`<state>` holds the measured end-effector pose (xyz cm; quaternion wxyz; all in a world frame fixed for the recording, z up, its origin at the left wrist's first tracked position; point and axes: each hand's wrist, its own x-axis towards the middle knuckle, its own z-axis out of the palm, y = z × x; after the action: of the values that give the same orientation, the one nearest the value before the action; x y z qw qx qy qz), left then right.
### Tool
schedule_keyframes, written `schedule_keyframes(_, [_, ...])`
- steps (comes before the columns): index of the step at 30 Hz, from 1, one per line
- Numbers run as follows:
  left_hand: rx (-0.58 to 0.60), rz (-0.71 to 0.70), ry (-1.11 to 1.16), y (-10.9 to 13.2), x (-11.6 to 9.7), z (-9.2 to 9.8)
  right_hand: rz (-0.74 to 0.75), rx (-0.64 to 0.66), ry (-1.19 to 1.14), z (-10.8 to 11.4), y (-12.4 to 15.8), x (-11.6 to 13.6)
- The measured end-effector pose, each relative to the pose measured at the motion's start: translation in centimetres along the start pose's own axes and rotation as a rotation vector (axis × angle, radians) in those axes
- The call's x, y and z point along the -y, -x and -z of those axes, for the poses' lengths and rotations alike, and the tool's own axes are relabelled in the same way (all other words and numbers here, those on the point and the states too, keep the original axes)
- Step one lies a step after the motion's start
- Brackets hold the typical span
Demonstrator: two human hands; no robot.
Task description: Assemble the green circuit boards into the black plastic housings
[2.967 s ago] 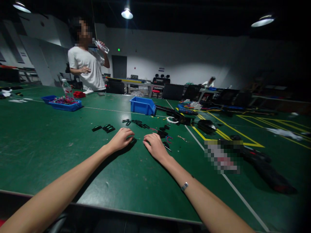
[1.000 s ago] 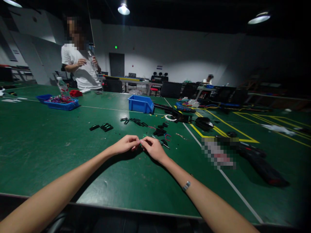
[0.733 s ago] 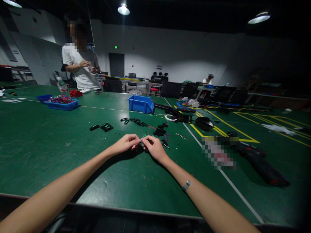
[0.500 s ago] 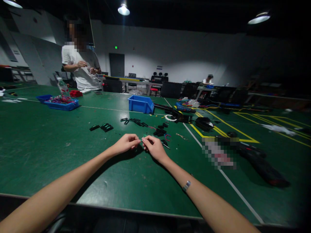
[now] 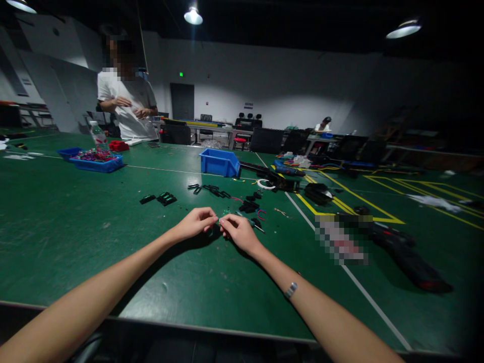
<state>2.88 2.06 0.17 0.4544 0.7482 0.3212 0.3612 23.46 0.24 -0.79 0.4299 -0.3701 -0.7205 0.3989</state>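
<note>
My left hand [image 5: 198, 223] and my right hand [image 5: 238, 231] meet fingertip to fingertip above the green table. Both are closed in a pinch; whatever sits between the fingers is too small and hidden to name. Just beyond the fingertips lie small green pieces [image 5: 227, 212]. Dark parts with green faces [image 5: 166, 198] rest to the left, and black oblong frames [image 5: 215, 190] lie farther back. Right of my right hand are black pieces [image 5: 249, 205], short red and blue wires [image 5: 260, 215] and a thin tool with a metal shaft [image 5: 259, 227].
A blue bin [image 5: 219, 162] stands at the back middle. A blue tray [image 5: 99, 165] of wires and a bottle [image 5: 97, 135] are at the left. Black equipment [image 5: 408, 257] lies at the right. Across the table stands a person in a white shirt [image 5: 126, 106]; another sits far back.
My hands stay almost in place, with the fingertips shifted very slightly. The person across the table has lowered their hands a little.
</note>
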Motion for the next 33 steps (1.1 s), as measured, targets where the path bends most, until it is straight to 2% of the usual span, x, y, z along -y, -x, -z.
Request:
schedule_keyframes(13, [-0.017,-0.002,-0.035,0.1,-0.4,0.02,-0.036,0.096,-0.064,0.05,-0.06,-0.52])
schedule_keyframes(33, [-0.006,-0.009,-0.13,0.21,-0.68,0.18,-0.009,0.108,-0.019,0.26,-0.06,-0.78])
